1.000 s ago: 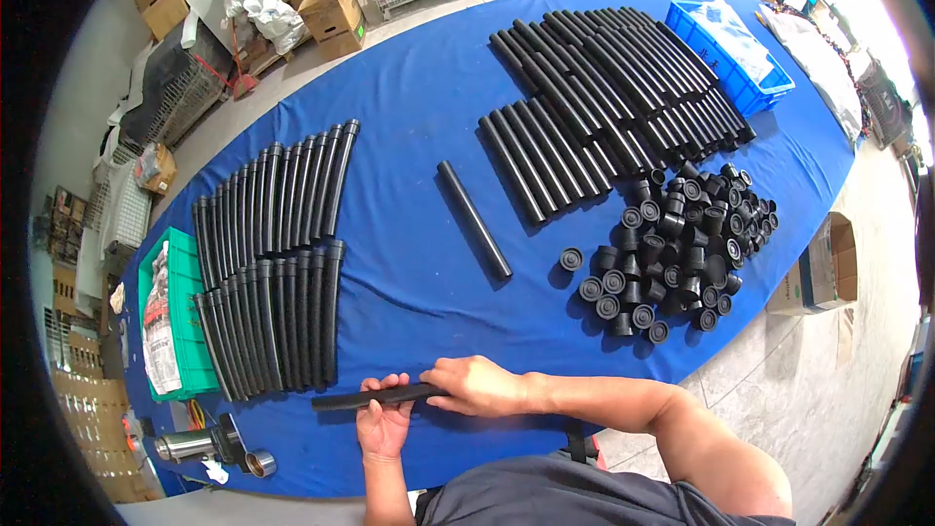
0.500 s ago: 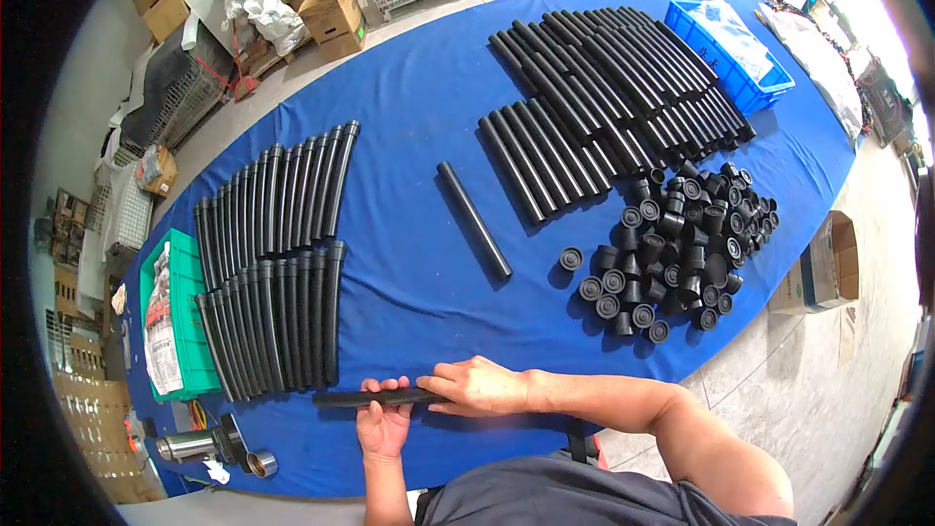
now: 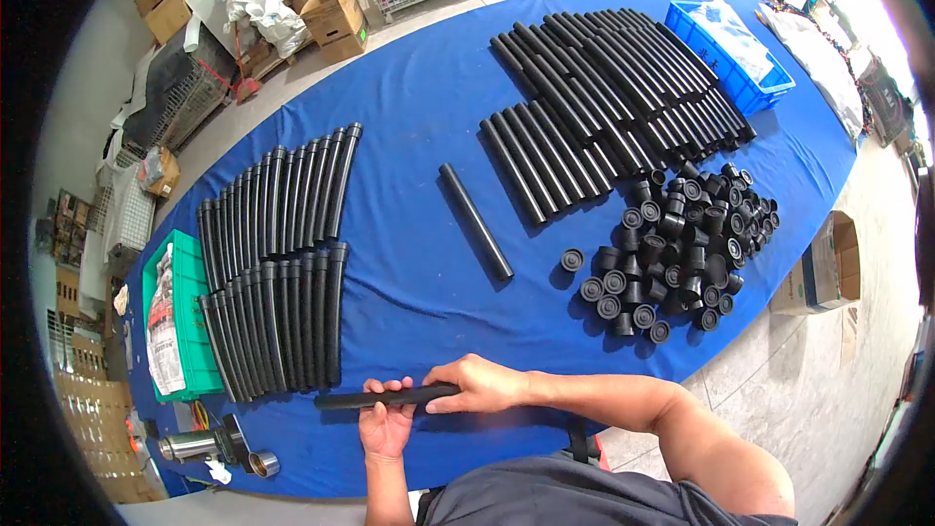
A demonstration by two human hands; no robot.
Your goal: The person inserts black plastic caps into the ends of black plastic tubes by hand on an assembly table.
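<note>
A black tube (image 3: 343,400) lies level across both hands near the table's front edge. My left hand (image 3: 388,421) holds its middle from below, fingertips curled over the top. Around its right end, my right hand (image 3: 474,385) is closed, thumb below and fingers above. Further up the blue cloth, a single black tube (image 3: 475,221) lies slanted by itself. Capped black tubes (image 3: 282,317) stand in two rows side by side on the left. More tubes (image 3: 604,78) are stacked at the upper right, above a heap of black caps (image 3: 682,253). One cap (image 3: 572,260) sits apart.
A green crate (image 3: 195,331) with printed bags is at the left edge, and a blue crate (image 3: 730,49) at the far right. A metal cup (image 3: 263,464) and a steel flask (image 3: 187,445) lie at the lower left. An open cardboard box (image 3: 823,268) stands on the right floor.
My right hand has shifted its grip at the tube's end, its thumb now lower and more of the end showing. The tube and my left hand have barely moved.
</note>
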